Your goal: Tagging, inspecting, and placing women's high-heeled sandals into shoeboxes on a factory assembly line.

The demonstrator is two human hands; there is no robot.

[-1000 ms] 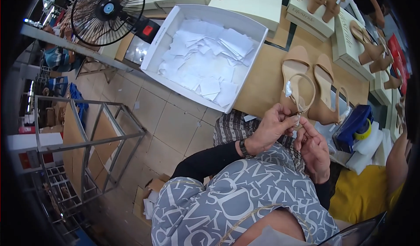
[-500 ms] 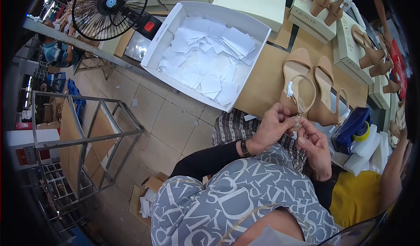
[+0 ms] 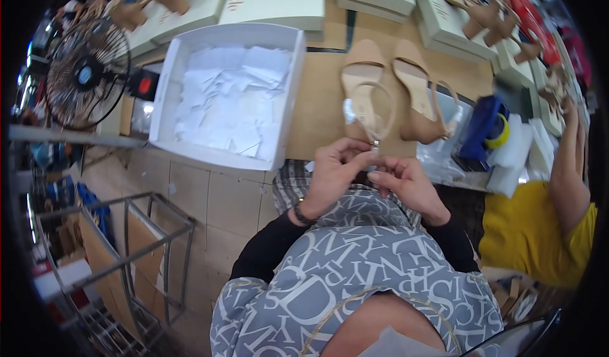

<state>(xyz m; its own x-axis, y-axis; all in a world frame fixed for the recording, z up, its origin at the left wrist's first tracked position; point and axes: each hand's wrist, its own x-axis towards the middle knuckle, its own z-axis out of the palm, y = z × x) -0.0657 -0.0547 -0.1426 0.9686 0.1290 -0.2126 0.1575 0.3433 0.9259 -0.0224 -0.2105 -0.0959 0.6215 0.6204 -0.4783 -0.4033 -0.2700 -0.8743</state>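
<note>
In the head view, the left hand (image 3: 335, 170) and the right hand (image 3: 406, 182) meet at the near edge of the brown wooden worktable (image 3: 320, 97), just above the person's lap. Both hands have their fingertips pinched together on the thin clear ankle strap (image 3: 374, 112) of a tan flat sandal (image 3: 361, 93), at the small metal buckle (image 3: 375, 144) at the strap's near end. The left thumb and forefinger close on the buckle from the left; the right forefinger and thumb press in from the right, the remaining fingers curled under. The sandal lies on the worktable just beyond the hands, toe pointing away, its strap looping back towards the buckle.

Just right of this sandal lies a second tan sandal (image 3: 415, 97), toe also pointing away. Left of the sandal in hand stands an open white cardboard box filled with crumpled white tissue paper (image 3: 228, 97). Further left of that box is a black wire-caged fan (image 3: 85, 74). Right of the second sandal sits a blue object with a yellow tape roll (image 3: 485, 128), and beyond that another person's arm in a yellow sleeve (image 3: 564, 192). Closed cream shoe boxes (image 3: 279, 1) lie at the far side of the worktable.
</note>
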